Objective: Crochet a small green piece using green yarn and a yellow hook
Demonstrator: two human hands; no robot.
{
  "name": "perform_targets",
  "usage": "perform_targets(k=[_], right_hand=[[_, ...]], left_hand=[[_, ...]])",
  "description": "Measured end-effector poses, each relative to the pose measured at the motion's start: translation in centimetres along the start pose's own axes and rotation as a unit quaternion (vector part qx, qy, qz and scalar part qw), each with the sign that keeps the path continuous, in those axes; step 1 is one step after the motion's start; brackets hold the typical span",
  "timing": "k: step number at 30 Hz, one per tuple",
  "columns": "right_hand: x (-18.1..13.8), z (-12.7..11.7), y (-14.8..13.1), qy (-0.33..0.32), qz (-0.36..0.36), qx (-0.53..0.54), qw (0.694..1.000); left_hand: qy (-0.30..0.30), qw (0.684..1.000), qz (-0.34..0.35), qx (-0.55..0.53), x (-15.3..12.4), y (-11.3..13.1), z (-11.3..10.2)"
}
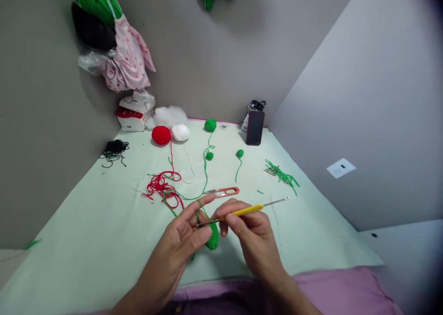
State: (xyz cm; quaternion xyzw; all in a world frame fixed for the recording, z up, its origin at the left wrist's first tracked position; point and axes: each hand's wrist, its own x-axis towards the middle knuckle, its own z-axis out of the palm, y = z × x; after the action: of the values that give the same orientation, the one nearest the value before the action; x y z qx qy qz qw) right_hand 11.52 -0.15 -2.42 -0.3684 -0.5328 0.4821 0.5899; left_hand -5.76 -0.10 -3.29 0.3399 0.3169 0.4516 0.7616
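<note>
My left hand point(188, 232) pinches a small green crochet piece point(212, 239) between thumb and fingers, and a strand of green yarn point(200, 203) runs over its raised index finger. In my right hand point(251, 225) is a double-ended crochet hook point(247, 210) with a yellow grip, held like a pen. One metal end of the hook points left and reaches the yarn at the top of the piece; the other end sticks out to the right. Just beyond my fingers lie orange thread snips point(227, 191).
Behind are a red yarn ball point(161, 135), a white yarn ball point(180, 132), white stuffing point(170, 116) and a green yarn ball point(210, 125). Tangled red yarn point(161, 186) lies left, green scraps point(282, 174) right. A phone point(255, 128) stands at the back. Walls border the table point(104, 241).
</note>
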Motion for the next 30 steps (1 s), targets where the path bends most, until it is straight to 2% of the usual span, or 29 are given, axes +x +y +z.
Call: perform_targets(k=[5, 14, 23, 30], right_hand=[[-0.4, -0.5, -0.3, 0.012, 0.003, 0.007, 1.000], [-0.2, -1.2, 0.7, 0.023, 0.036, 0.023, 0.999], [0.1, -0.8, 1.3, 0.078, 0.043, 0.094, 0.992], [0.2, -1.1, 0.9, 0.046, 0.046, 0.112, 0.992]], left_hand=[[-0.015, 1.000, -0.004, -0.014, 0.3, -0.7, 0.4], [0.038, 0.999, -0.005, 0.004, 1.3, -0.7, 0.9], [0.058, 0.998, 0.018, 0.017, 1.1, 0.0, 0.7], [0.068, 0.997, 0.021, 0.032, 0.8, 0.0, 0.3]])
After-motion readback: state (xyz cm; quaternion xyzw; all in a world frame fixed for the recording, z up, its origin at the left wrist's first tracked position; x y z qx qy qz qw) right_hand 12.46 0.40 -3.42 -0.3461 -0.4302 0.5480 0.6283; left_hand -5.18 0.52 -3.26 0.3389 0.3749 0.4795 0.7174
